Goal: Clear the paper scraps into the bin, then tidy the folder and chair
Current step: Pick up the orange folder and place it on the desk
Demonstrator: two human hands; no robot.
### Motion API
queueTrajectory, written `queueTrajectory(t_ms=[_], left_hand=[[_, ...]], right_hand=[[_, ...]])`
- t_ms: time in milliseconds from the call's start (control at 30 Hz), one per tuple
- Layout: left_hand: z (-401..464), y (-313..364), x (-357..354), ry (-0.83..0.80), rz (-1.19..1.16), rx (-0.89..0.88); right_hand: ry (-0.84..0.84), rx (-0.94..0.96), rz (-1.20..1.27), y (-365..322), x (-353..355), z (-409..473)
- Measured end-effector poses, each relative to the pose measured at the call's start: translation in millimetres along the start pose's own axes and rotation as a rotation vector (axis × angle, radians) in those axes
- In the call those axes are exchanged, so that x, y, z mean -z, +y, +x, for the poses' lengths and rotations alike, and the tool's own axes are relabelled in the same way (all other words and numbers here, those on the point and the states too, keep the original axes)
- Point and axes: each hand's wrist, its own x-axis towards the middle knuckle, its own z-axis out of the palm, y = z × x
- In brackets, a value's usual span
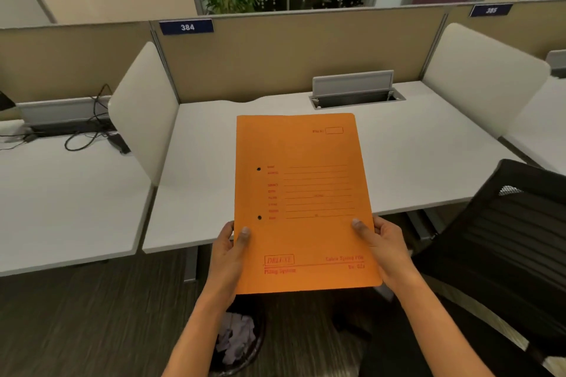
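Head view: both hands [232, 249] [384, 249] grip the orange file folder [303, 202] over the table [413, 156]; scraps [234, 340] fill the bin [245, 369] beneath, chair [505, 239] untidied

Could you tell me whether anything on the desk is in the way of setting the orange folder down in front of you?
Nothing visible is. Both hands, left hand and right hand, hold the orange folder by its near edges above the white desk, whose visible surface is bare. The raised cable hatch sits behind it, and the black chair stands off to the right.
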Motion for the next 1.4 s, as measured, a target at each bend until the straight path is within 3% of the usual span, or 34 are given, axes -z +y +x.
queueTrajectory(t_ms=[500, 1400], left_hand=[[89, 35, 29, 0.036, 0.062, 0.008], [206, 59, -78, 0.208, 0.123, -0.009]], right_hand=[[-0.009, -0.006, 0.008, -18, -65, 82], [-0.068, -0.021, -0.115, -67, -19, 253]])
